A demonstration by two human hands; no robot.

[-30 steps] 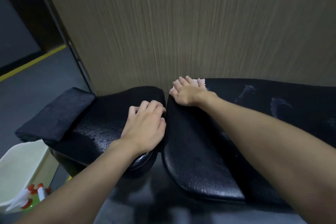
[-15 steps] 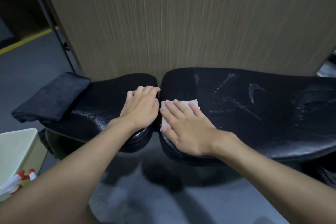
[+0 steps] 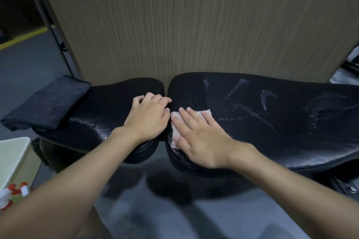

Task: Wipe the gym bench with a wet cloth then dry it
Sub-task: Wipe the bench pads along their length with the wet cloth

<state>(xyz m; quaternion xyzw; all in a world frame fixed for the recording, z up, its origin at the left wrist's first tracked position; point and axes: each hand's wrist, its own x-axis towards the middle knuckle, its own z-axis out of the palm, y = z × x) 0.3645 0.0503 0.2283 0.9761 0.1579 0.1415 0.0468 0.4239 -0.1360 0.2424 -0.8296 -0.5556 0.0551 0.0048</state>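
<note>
The white cloth (image 3: 206, 112) lies flat on the bench (image 3: 272, 122), at the left end of its long back pad (image 3: 242, 141) and just beside the gap that parts that pad from the shorter seat pad (image 3: 104, 108). Only the cloth's edges show, a strip past the fingertips and a strip along the pad's left rim; the rest is covered. The right hand (image 3: 202, 139) presses on it palm down, fingers straight and slightly spread, holding nothing in a grip. The left hand (image 3: 149, 118) rests on the right end of the seat pad, its fingers bent over that pad's edge into the gap, so the two hands lie side by side, almost touching. Both pads are black, glossy and finely grained. The back pad carries pale wet streaks and beaded smears across its middle and right part, and the seat pad glistens with droplets near the left wrist. A dark folded towel (image 3: 46, 103) sits on the far left end of the seat pad. Behind the bench stands a wood-grain wall panel (image 3: 194, 25). At lower left, beside the bench, are a pale bin (image 3: 13, 157) and the red and white top of a spray bottle (image 3: 11, 194). The floor (image 3: 174, 219) is grey, with a yellow line (image 3: 23, 38) at far left.
</note>
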